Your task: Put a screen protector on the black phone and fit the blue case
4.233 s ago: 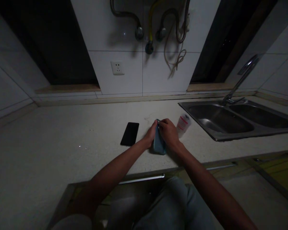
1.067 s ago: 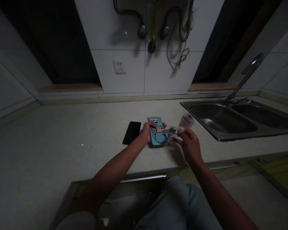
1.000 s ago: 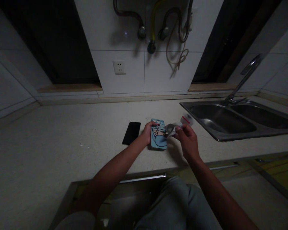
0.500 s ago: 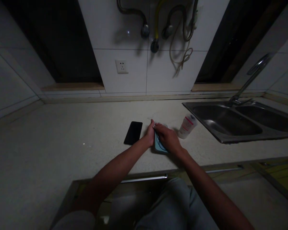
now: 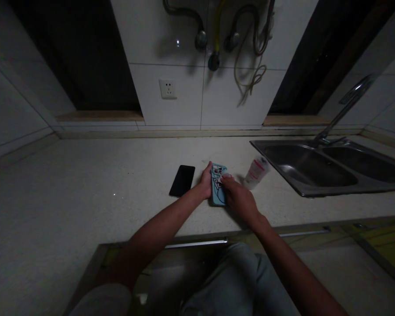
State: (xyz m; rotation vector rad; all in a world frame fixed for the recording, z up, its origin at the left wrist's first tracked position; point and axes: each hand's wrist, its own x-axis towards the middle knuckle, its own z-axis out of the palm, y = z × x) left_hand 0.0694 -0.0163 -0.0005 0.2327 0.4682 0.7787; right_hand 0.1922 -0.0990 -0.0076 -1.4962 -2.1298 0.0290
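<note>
A light-blue phone case (image 5: 218, 184) with a cartoon print lies on the stone countertop (image 5: 85, 197), its long side pointing away from me. My left hand (image 5: 205, 181) grips its left edge. My right hand (image 5: 240, 202) rests over its right side, pinching a small pale wipe (image 5: 226, 177) against the printed face. To the left, a black smartphone (image 5: 182, 181) lies face up, apart from my left hand. A small translucent bottle (image 5: 256, 173) with a red-marked label stands tilted just beyond my right hand.
A double steel sink (image 5: 303, 166) with a curved faucet (image 5: 344, 112) is set in the counter to the right. A wall socket (image 5: 168, 89) and looped pipes and hoses (image 5: 237, 39) are on the tiled wall behind. A metal drawer handle (image 5: 195, 244) runs below the counter's front edge.
My right hand has come down from above the counter onto the case with the wipe. The case now lies upright with its print showing, and the view has shifted slightly.
</note>
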